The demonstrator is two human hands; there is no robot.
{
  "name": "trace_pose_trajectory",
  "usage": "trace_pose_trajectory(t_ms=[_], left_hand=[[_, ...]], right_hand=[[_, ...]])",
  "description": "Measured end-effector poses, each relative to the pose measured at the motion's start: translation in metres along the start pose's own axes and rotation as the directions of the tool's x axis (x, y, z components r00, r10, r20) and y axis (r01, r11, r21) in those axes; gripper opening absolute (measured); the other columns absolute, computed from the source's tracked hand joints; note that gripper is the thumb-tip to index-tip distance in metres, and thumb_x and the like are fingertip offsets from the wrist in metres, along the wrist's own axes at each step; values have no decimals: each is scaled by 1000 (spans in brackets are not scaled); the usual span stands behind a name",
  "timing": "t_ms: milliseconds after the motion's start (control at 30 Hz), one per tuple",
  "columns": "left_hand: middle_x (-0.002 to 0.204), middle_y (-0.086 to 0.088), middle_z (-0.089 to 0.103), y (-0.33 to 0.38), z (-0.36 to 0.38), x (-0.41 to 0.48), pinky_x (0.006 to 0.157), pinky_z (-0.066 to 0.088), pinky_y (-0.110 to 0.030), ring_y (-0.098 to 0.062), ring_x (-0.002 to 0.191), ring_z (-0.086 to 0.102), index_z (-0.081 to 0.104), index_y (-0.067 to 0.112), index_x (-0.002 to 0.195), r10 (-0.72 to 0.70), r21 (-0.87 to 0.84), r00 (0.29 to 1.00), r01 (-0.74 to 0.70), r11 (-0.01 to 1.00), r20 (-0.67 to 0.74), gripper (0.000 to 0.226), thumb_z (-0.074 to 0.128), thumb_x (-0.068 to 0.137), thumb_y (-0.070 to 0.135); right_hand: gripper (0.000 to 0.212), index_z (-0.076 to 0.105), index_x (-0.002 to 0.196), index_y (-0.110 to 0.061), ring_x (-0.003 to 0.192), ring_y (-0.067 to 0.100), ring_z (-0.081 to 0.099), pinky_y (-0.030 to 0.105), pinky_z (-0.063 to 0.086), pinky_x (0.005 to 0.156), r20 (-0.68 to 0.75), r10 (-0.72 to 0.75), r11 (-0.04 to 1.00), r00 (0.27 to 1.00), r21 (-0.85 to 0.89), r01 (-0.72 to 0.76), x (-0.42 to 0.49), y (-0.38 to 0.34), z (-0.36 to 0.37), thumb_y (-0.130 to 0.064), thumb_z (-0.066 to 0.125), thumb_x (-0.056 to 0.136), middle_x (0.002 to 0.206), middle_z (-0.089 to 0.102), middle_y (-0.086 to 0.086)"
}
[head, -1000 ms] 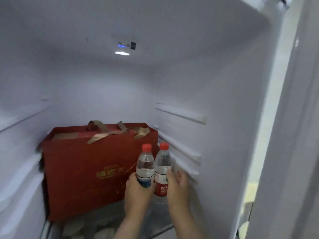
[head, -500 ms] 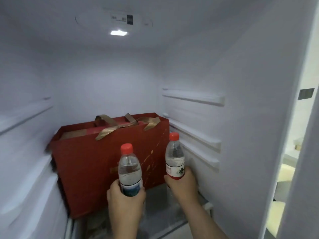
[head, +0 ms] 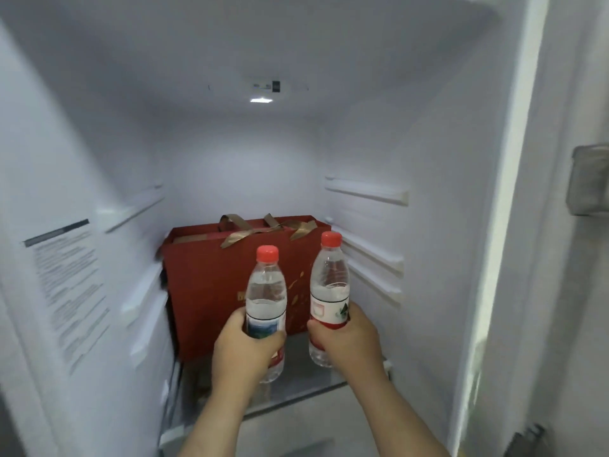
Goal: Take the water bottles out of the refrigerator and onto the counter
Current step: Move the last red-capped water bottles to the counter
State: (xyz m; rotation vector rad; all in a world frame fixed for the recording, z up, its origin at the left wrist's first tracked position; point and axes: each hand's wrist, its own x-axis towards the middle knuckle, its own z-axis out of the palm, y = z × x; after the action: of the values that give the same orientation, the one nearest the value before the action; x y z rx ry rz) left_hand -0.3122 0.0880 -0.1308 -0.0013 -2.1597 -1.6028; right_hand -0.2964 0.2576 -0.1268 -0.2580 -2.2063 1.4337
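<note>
Head view, left to right: printed notice [head: 66, 291] on the left inner wall of the refrigerator [head: 82, 143], red gift bag [head: 230, 285] at the back on the glass shelf [head: 296, 384], shelf rails on the right wall.

Risks, as judgement: cold, possibly damp plastic slipping through a one-handed grasp; a bottle base clipping the shelf's front edge or the right rails while being drawn out; the right bottle's slight tilt worsening on the turn toward a counter not in view.

Left hand [head: 245, 352] wrapped closed around the label of the left water bottle [head: 266, 291], upright, lifted clear of the shelf. Right hand [head: 346, 338] likewise closed around the lower half of the right water bottle [head: 329, 278], leaning slightly. Both bottles just apart, in front of the bag, inside the compartment near its opening.
</note>
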Motion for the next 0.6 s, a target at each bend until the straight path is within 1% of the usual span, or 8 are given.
trace_pose_trajectory(t_ms=[100,200,267,300,333,400,533,600], left_hand=[[83,21,70,25,-21,-21,70,55,-30,0,79,68,62,44,84,48,0,999,-48,999,-19,40,85,57,25],[75,31,69,47,-44,-52,61,50,-19,13,71,65,62,49,81,71,-7,997,-71,997,-31,41,87,56,28],[75,41,67,61,-60,-73,59,49,-18,17,72,64,64,55,81,80,-22,997,-80,997,-17,42,88,57,29],[77,42,67,67,-68,-83,59,50,-19,16,73,65,65,58,81,75,-40,997,-75,996,-4,45,89,57,29],[78,40,68,72,-75,-91,59,51,-20,12,74,67,65,57,82,70,-62,998,-70,996,5,46,90,56,28],[78,36,70,85,-87,-109,58,51,-19,6,75,70,66,52,83,82,-72,997,-81,994,12,44,90,54,29],[85,36,71,112,-106,-143,60,52,-21,4,78,70,66,59,82,132,-91,990,-127,988,58,44,88,60,27],[84,38,69,123,-114,-160,59,51,-20,-2,79,70,66,52,85,151,-110,984,-141,984,91,42,88,63,24]], right_hand=[[59,60,119,-38,99,13,69,27,52,79,45,-93,995,995,24,92,-24,-25,-23,-52,78,65,113,72,-12],[65,54,124,-37,101,13,67,32,57,82,83,-164,986,983,27,162,-56,-44,-51,-53,78,66,116,69,-13],[65,54,122,-38,98,11,67,27,55,77,99,-205,979,974,40,202,-77,-52,-71,-55,79,65,114,70,-14],[65,54,122,-38,96,9,67,25,55,75,112,-223,975,969,50,218,-87,-55,-81,-56,78,64,112,70,-16],[66,54,121,-39,96,7,67,24,55,75,126,-232,972,965,62,226,-96,-58,-90,-58,77,62,111,70,-17],[68,53,121,-42,95,4,67,27,59,78,150,-236,970,960,97,223,-111,-62,-112,-60,75,59,108,70,-19],[66,54,117,-45,96,1,67,25,59,79,185,-244,966,952,133,222,-137,-66,-150,-57,77,57,106,69,-22],[62,54,113,-47,94,0,67,22,58,76,192,-234,968,953,135,210,-150,-69,-167,-56,78,56,103,69,-24]])
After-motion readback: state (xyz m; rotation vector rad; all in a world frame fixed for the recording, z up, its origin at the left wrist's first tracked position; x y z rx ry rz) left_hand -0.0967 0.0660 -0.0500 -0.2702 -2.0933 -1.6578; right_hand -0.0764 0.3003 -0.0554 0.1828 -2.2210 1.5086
